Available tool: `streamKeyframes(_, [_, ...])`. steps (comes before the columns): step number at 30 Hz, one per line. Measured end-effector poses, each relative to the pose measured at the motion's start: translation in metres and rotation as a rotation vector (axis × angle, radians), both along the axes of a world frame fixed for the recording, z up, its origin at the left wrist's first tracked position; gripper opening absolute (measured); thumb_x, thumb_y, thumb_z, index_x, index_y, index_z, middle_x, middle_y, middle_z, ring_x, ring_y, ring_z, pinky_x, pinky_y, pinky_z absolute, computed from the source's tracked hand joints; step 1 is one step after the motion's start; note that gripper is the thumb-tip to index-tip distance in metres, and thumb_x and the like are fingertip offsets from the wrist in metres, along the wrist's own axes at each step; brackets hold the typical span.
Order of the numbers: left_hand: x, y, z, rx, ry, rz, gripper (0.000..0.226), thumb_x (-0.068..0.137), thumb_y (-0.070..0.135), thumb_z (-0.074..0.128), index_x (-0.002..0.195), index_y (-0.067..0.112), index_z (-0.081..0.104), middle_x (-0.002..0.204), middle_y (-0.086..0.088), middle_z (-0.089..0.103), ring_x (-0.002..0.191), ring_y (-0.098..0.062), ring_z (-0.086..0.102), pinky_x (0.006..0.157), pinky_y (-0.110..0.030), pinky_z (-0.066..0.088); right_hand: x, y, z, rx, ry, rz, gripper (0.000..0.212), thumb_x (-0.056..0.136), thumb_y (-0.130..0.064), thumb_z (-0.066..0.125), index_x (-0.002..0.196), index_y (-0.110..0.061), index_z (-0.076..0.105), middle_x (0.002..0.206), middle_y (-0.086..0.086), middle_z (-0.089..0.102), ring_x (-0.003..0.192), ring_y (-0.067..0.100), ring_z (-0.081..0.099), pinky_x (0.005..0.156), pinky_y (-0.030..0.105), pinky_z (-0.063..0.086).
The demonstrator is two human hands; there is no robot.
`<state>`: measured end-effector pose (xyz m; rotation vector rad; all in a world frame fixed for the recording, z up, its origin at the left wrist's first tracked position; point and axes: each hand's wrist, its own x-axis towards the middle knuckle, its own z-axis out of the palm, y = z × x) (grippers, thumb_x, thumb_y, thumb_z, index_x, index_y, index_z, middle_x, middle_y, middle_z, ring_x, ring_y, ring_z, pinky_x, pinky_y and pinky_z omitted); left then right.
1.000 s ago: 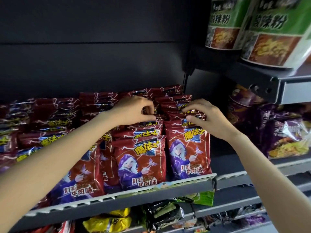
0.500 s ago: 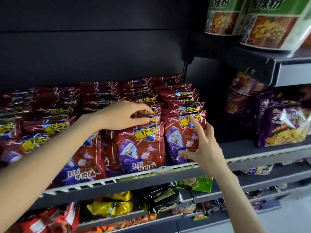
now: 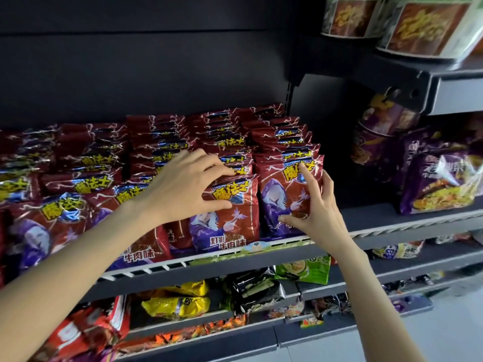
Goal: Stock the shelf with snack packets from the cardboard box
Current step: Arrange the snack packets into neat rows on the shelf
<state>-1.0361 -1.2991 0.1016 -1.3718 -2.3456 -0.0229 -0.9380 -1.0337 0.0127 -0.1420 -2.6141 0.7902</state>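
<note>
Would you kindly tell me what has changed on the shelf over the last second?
The right hand came down from the packet tops to grip the front red foil snack packet in the rightmost row. The left hand stays on the neighbouring row's red packet.

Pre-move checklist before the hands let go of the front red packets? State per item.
1. Left hand grips the top of the front red foil snack packet in the second column from the right: ok.
2. Right hand holds the rightmost front red foil packet, fingers on its face and right edge: ok.
3. Both packets upright, faces forward: ok.
4. Packet bottoms behind the white wire shelf rail: ok.
5. Rows behind them full: ok.
6. Cardboard box in reach: cannot tell, not in view.
</note>
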Motion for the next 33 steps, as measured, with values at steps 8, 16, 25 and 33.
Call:
streamKeyframes(8, [-0.026, -0.031, 0.026, 0.221, -0.475, 0.131, 0.031, 0.085, 0.044, 0.06, 0.115, 0.035, 0.062, 0.117, 0.013, 0.059, 0.11, -0.006, 0.053, 0.101, -0.037, 0.041, 0.007, -0.037, 0.056, -0.022, 0.365, 0.133, 0.044, 0.093, -0.031, 0.059, 0.134, -0.02, 0.048, 0.137, -0.001, 0.043, 0.125, 0.012, 0.043, 0.095, 0.012, 0.035])
streamKeyframes(16, [-0.05, -0.008, 0.036, -0.333, -0.365, 0.173, 0.047, 0.085, 0.044, 0.064, 0.129, 0.033, 0.053, 0.104, 0.009, 0.063, 0.097, -0.013, 0.058, 0.072, -0.023, 0.035, -0.03, -0.072, 0.075, 0.635, 0.158, 0.481, 0.064, 0.077, -0.062, 0.057, 0.129, -0.024, 0.05, 0.114, 0.0, 0.059, 0.099, 0.021, 0.057, 0.083, 0.038, 0.05])
streamKeyframes(25, [-0.045, 0.005, 0.023, -0.17, -0.135, 0.1, 0.055, 0.083, 0.064, 0.05, 0.123, 0.026, 0.056, 0.079, 0.004, 0.065, 0.071, -0.013, 0.057, 0.069, -0.029, 0.045, -0.034, -0.064, 0.068, 0.572, 0.192, 0.527, 0.07, 0.07, -0.019, 0.082, 0.132, -0.027, 0.052, 0.105, 0.002, 0.059, 0.089, 0.019, 0.057, 0.062, 0.025, 0.05])
streamKeyframes(33, [-0.048, -0.006, 0.018, -0.008, -0.158, 0.036, 0.045, 0.082, 0.056, 0.058, 0.118, 0.03, 0.058, 0.105, 0.014, 0.064, 0.072, -0.001, 0.053, 0.058, -0.012, 0.038, -0.037, -0.057, 0.066, 0.485, 0.095, 0.551, 0.056, 0.086, -0.041, 0.062, 0.138, -0.03, 0.044, 0.117, -0.001, 0.056, 0.1, 0.017, 0.055, 0.079, 0.024, 0.045])
